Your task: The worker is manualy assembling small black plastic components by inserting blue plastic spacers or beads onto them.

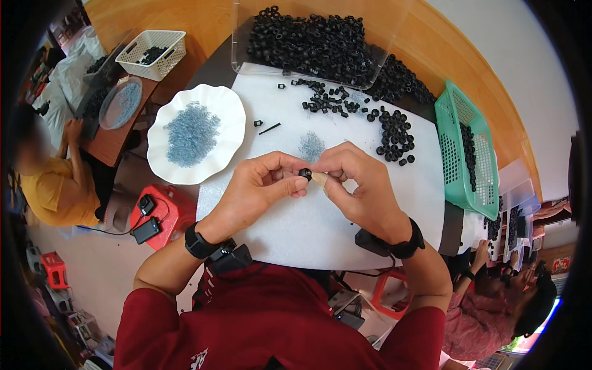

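Above the white work surface (pixel 277 237), a small round black part (pixel 306 174) sits in the fingertips of my left hand (pixel 253 188). My right hand (pixel 365 185) closes its thumb and fingers against that part's right side; whether it also pinches a tiny piece cannot be made out. A pale covering wraps the right thumb tip. Just beyond the hands lies a little heap of pale blue translucent bits (pixel 312 147). A thin black stick (pixel 269 128) and a small black piece (pixel 258 123) lie to the left. Round black parts (pixel 394 137) spread out to the right.
A scalloped white plate (pixel 161 161) holds more blue bits. At the back stands a clear bin (pixel 235 52) of black parts, with loose black pieces (pixel 327 100) before it. A green basket (pixel 449 117) flanks the right edge. Other people sit at both sides; a red stool (pixel 176 225) stands left.
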`<state>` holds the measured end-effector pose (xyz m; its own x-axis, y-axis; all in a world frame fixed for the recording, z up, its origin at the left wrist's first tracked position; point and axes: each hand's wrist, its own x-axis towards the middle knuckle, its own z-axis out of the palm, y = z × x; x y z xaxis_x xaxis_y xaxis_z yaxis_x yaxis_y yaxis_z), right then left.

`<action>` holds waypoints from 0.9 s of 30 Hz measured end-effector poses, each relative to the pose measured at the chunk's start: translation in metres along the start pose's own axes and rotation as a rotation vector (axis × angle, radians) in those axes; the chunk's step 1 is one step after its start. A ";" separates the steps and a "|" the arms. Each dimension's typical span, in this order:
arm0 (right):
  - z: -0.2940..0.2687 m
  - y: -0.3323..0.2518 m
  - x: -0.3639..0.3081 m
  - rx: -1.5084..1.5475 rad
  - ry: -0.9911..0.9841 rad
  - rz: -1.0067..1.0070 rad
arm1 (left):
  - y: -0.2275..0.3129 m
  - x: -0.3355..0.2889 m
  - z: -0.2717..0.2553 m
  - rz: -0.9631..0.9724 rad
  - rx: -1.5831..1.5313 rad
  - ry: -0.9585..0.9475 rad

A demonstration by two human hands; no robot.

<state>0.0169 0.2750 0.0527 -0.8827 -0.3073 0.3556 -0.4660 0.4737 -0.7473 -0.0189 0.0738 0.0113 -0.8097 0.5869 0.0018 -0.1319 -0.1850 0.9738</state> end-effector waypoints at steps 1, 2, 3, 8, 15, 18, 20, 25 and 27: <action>0.002 0.001 0.001 0.001 0.003 0.012 | 0.000 0.001 -0.003 -0.006 -0.013 -0.002; 0.005 0.001 0.003 0.003 0.006 0.024 | 0.000 0.001 -0.005 0.001 -0.012 0.002; 0.008 0.003 0.004 0.001 0.003 0.017 | -0.001 0.002 -0.008 0.005 -0.040 0.006; 0.016 -0.007 0.006 0.077 0.020 0.021 | -0.006 0.000 -0.012 -0.028 -0.150 0.090; -0.017 -0.010 0.059 -0.126 -0.263 0.205 | -0.007 -0.004 -0.024 -0.069 -0.131 -0.096; -0.002 0.006 0.088 -0.192 -0.265 0.095 | -0.005 -0.005 -0.029 -0.088 -0.102 -0.140; 0.013 0.025 0.102 -0.253 -0.275 0.035 | -0.005 -0.005 -0.032 -0.101 -0.071 -0.161; 0.045 0.048 0.119 -0.479 -0.278 -0.050 | -0.008 -0.004 -0.031 -0.052 -0.165 -0.243; 0.054 0.049 0.124 -0.455 -0.310 -0.012 | -0.007 -0.005 -0.031 -0.051 -0.155 -0.246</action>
<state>-0.1119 0.2161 0.0297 -0.8500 -0.5109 0.1288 -0.5157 0.7568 -0.4016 -0.0317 0.0477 -0.0023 -0.6393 0.7685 0.0272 -0.2703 -0.2577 0.9277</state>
